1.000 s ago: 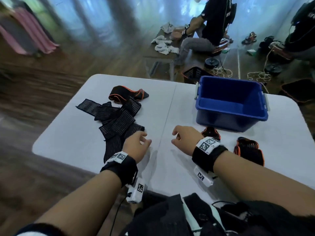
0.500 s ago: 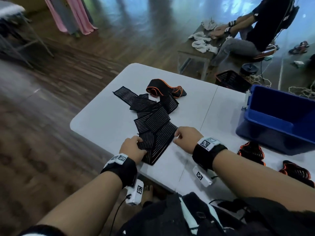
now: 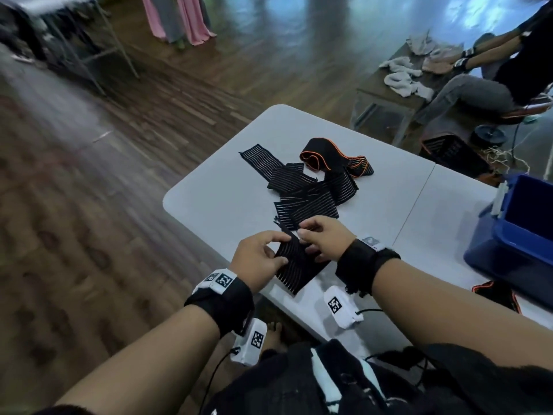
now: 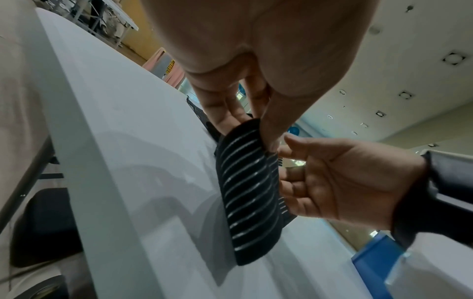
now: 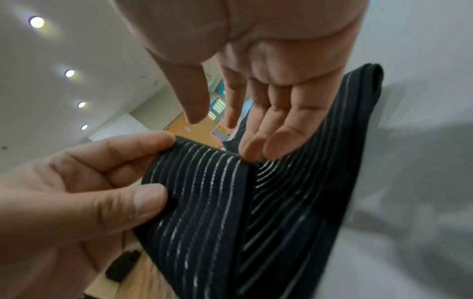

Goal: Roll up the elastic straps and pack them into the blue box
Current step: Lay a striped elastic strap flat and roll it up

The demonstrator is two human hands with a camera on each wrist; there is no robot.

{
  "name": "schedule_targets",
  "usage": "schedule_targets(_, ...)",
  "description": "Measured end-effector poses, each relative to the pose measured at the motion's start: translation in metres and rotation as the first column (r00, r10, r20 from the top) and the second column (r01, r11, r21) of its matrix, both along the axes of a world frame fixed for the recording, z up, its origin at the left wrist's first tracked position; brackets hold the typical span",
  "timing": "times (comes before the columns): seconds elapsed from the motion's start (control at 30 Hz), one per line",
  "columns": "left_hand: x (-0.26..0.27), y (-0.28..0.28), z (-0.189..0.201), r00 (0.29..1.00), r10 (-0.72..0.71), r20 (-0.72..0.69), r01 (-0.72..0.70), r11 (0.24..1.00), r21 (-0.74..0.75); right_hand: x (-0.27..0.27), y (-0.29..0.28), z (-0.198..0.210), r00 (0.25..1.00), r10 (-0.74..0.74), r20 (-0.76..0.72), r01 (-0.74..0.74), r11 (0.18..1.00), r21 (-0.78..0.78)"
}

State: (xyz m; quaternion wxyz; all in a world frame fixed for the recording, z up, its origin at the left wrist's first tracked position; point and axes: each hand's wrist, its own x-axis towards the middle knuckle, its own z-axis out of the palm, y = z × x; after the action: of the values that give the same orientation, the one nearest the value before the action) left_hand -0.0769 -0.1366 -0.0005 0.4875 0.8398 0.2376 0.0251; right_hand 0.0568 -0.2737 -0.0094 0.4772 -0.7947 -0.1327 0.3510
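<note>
A long black elastic strap with thin white stripes [image 3: 308,202] lies in loose folds on the white table [image 3: 215,199]. Its near end [image 3: 299,266] is lifted off the front edge. My left hand [image 3: 279,250] pinches that end [image 4: 248,192] between thumb and fingers [image 4: 271,129]. My right hand [image 3: 305,241] lays nearly straight fingertips [image 5: 256,149] on the strap [image 5: 217,202], thumb clear of it. A black strap with orange edging [image 3: 326,158] lies beyond. The blue box [image 3: 520,235] stands at the far right, its inside mostly out of view.
A rolled orange-edged strap [image 3: 496,295] sits on the table in front of the box. A seated person [image 3: 478,85] works at a low table with grey cloths [image 3: 404,76] behind. The table edge is just under my hands; wooden floor lies to the left.
Both hands moved from the bare table onto the striped strap and lifted its near end. The view swung left, pushing the blue box to the right edge.
</note>
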Motion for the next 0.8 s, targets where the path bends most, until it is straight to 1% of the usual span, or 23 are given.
schedule_targets(0.03, -0.002, 0.001, 0.0, 1.0, 0.0, 0.0, 0.0, 1.0, -0.014, 0.002, 0.004, -0.001, 1.0, -0.013, 0.009, 0.013, 1.0, -0.01)
schedule_targets(0.1, -0.006, 0.004, 0.002, 1.0, 0.001, 0.004, -0.001, 0.999, -0.033, 0.004, 0.011, -0.003, 0.997, -0.014, 0.072, 0.02, 0.996, -0.087)
schedule_targets(0.13, -0.009, 0.005, 0.002, 1.0, 0.007, 0.008, -0.006, 0.999, -0.035, 0.005, 0.014, -0.005, 0.998, -0.016, 0.069, 0.024, 0.993, -0.115)
schedule_targets(0.17, -0.011, 0.006, 0.002, 1.0, 0.013, 0.015, -0.012, 0.999, -0.032, 0.005, 0.016, -0.007, 0.999, -0.035, 0.017, 0.037, 0.993, -0.11)
schedule_targets(0.2, -0.013, 0.008, 0.002, 1.0, 0.014, 0.022, -0.013, 1.0, -0.023, 0.005, 0.018, -0.007, 0.996, -0.059, -0.074, 0.053, 0.995, -0.082)
schedule_targets(0.27, -0.015, 0.011, 0.0, 0.999, 0.023, 0.032, -0.022, 1.0, -0.014, 0.005, 0.02, -0.006, 0.965, -0.083, -0.249, 0.073, 0.996, -0.05)
schedule_targets(0.3, -0.015, 0.013, -0.001, 0.999, 0.034, 0.036, -0.033, 0.999, -0.012, 0.006, 0.021, -0.004, 0.95, -0.088, -0.298, 0.077, 0.996, -0.047)
schedule_targets(0.4, -0.015, 0.019, -0.007, 0.997, 0.059, 0.045, -0.058, 0.998, -0.012, 0.009, 0.022, -0.002, 0.931, -0.125, -0.343, 0.126, 0.992, -0.018)
schedule_targets(0.5, -0.012, 0.023, -0.012, 0.997, 0.058, 0.041, -0.057, 0.998, -0.017, 0.017, 0.023, 0.001, 0.903, -0.153, -0.401, 0.186, 0.982, 0.044)
schedule_targets(0.6, -0.005, 0.025, -0.014, 0.995, 0.063, 0.082, -0.059, 0.997, -0.043, 0.024, 0.022, 0.008, 0.914, -0.137, -0.381, 0.189, 0.977, 0.103)
schedule_targets(0.73, 0.015, 0.029, -0.012, 0.982, 0.107, 0.153, -0.088, 0.988, -0.123, 0.031, 0.021, 0.024, 0.957, -0.141, -0.253, 0.194, 0.961, 0.195)
schedule_targets(0.8, 0.029, 0.032, -0.006, 0.978, 0.106, 0.181, -0.075, 0.982, -0.172, 0.035, 0.021, 0.038, 0.967, -0.148, -0.206, 0.198, 0.949, 0.244)
